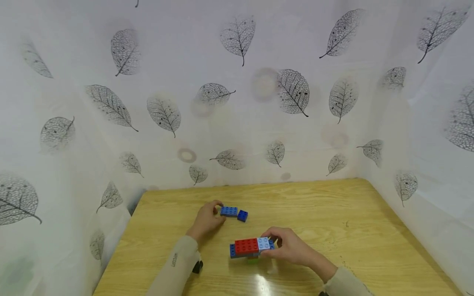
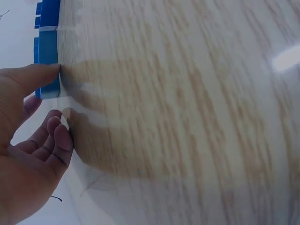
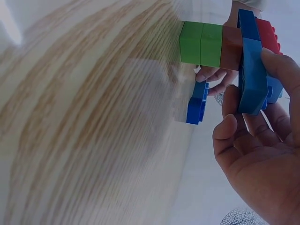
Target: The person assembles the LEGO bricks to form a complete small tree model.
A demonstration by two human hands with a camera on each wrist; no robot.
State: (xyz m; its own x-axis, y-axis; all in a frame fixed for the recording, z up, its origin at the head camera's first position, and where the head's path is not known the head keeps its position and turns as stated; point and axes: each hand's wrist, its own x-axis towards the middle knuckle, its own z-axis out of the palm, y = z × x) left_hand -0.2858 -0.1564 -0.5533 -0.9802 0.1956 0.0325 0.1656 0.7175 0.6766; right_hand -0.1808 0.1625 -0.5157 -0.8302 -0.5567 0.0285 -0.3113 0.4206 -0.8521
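My left hand (image 1: 205, 218) is at the left end of a medium-blue brick (image 1: 228, 211) on the table. In the left wrist view the thumb lies along that brick's near side (image 2: 49, 47), with a finger behind it. A small dark-blue brick (image 1: 242, 216) sits right beside its other end. My right hand (image 1: 290, 246) grips the right end of a built brick stack, thumb on one side and fingers on the other. On top are a red brick (image 1: 246, 245) and a pale-blue brick (image 1: 263, 243); blue bricks (image 3: 253, 77) run beneath, over a brown brick (image 3: 231, 48) and green bricks (image 3: 201, 43).
The wooden table (image 1: 326, 213) carries the bricks, with its back edge against a white curtain (image 1: 252, 123) printed with leaves. The curtain also hangs along the left and right sides. A bright light reflection shows near the front.
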